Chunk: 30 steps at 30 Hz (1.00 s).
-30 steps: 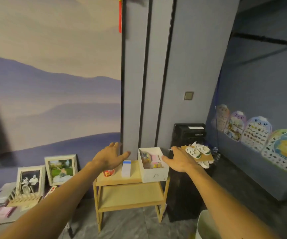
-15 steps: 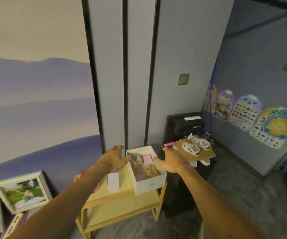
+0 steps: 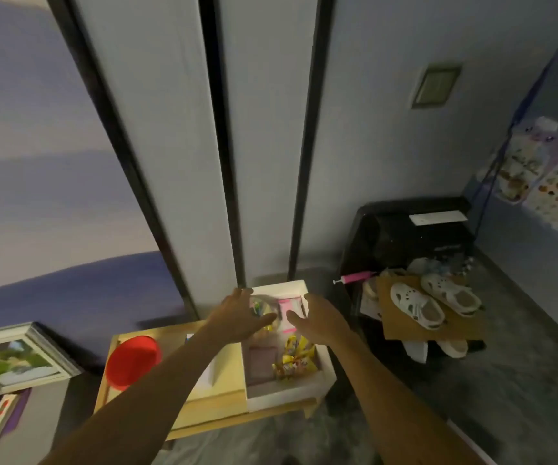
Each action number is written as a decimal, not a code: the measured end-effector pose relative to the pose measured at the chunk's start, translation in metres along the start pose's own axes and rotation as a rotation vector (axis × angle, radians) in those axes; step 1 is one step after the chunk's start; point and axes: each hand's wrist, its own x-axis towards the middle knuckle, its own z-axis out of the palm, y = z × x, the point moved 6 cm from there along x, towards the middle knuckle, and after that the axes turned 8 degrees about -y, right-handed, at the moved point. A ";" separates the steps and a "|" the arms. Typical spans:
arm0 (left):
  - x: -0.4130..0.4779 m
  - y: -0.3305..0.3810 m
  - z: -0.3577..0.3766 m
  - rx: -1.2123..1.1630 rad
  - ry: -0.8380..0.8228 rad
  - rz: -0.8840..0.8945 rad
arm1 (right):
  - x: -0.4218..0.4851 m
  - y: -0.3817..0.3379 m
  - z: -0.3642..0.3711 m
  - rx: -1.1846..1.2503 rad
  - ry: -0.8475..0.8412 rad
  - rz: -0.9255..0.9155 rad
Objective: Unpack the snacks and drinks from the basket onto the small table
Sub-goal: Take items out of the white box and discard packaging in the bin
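Note:
A white box-shaped basket [image 3: 284, 394] stands on the right end of a small wooden table [image 3: 217, 411]. Inside it lie yellow snack packets [image 3: 294, 359], a pink packet [image 3: 287, 308], a dull purple packet [image 3: 264, 362] and a clear round item [image 3: 260, 305]. My left hand [image 3: 237, 317] hovers over the basket's far left part, fingers spread, holding nothing. Over its far right edge is my right hand [image 3: 321, 318], also with fingers apart and empty. A red-lidded cup [image 3: 133, 360] and a white carton [image 3: 207, 374], partly hidden by my left forearm, stand on the table.
A black appliance [image 3: 411, 236] stands right of the table, with white shoes [image 3: 418, 305] on cardboard [image 3: 438, 330] and a pink syringe-like tool [image 3: 354, 278] in front of it. Framed photos [image 3: 12, 357] lean at the left. Grey wall panels rise behind the table.
The view has closed in and tilted down onto the table. Both hands have moved from the basket's outer sides to above its contents.

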 end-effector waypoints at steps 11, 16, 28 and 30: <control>0.149 -0.032 0.090 0.317 -0.054 0.113 | 0.157 0.073 0.134 0.044 0.112 0.115; 0.179 -0.042 0.118 0.459 -0.159 0.073 | 0.191 0.089 0.161 -0.040 0.213 0.203; 0.169 -0.032 0.083 0.265 -0.027 0.090 | 0.157 0.066 0.124 0.093 0.401 0.106; 0.157 -0.029 0.065 0.223 -0.006 0.117 | 0.142 0.061 0.106 0.135 0.419 0.080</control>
